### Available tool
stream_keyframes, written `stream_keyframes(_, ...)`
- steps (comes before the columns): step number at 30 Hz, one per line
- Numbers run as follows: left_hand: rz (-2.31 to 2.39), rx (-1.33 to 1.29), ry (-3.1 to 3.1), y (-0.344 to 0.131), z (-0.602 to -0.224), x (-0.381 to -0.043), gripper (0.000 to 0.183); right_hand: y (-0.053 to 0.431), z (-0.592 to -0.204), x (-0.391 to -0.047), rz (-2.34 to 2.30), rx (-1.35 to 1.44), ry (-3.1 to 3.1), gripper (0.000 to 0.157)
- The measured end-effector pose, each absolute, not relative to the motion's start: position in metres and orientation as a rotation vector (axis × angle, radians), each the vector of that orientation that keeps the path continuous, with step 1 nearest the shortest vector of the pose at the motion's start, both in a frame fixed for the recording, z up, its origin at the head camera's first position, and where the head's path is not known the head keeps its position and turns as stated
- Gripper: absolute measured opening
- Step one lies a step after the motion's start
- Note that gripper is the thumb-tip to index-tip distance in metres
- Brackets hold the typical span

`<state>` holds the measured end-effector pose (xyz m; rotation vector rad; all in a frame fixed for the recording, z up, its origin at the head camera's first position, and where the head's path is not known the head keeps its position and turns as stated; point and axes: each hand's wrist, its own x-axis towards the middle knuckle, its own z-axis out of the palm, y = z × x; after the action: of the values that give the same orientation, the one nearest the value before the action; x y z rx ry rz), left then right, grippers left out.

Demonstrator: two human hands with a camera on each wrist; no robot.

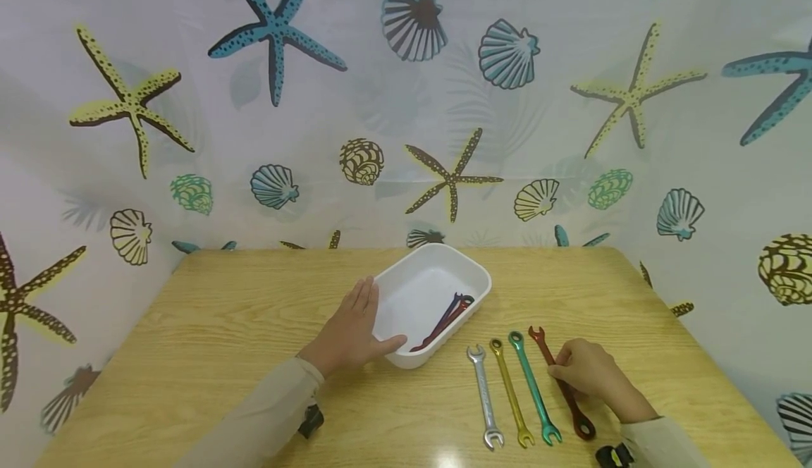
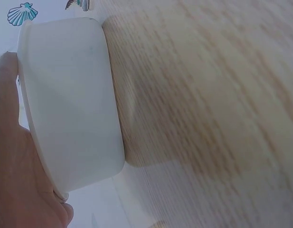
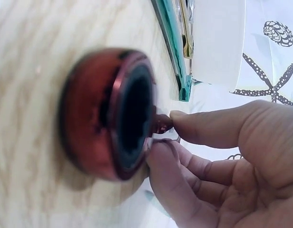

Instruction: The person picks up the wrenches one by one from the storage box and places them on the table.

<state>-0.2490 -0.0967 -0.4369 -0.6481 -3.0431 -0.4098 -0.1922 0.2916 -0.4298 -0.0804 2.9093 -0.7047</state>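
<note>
My right hand (image 1: 590, 373) pinches the shaft of a red combination wrench (image 3: 94, 114) between thumb and fingers. This wrench is at the right end of a row on the table, its ring end toward me. To its left lie a green wrench (image 1: 533, 381), a gold wrench (image 1: 510, 392) and a silver wrench (image 1: 485, 396). My left hand (image 1: 355, 330) rests against the near left corner of a white plastic bin (image 1: 431, 260), fingers straight along the rim and thumb over the near edge. Inside the bin are a purple wrench (image 1: 447, 311) and a dark red wrench (image 1: 442, 325), partly overlapping.
The wooden table (image 1: 254, 299) ends at a hanging cloth (image 1: 330, 122) printed with starfish and shells, behind and at both sides. The bin stands near the table's back edge, left of the wrench row.
</note>
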Motion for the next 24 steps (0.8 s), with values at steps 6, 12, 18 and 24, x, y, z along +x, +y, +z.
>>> stream_keyframes(6,-0.401,-0.651,-3.038,-0.098,-0.437,-0.248,0.108,0.291,-0.429,-0.194,-0.689,-0.084,2.897,0.021)
stream_keyframes(12,-0.396,-0.638,-3.048,-0.098,-0.438,-0.248,0.109,0.29,-0.412,-0.2,-0.75,-0.113,2.861,0.039)
stream_keyframes(18,-0.403,-0.633,-3.062,-0.098,-0.437,-0.249,0.11,0.276,-0.38,-0.212,-0.827,-0.237,2.884,0.052)
stream_keyframes(24,-0.399,-0.643,-3.064,-0.098,-0.436,-0.251,0.109,0.252,-0.353,-0.223,-0.777,-0.393,2.955,0.047)
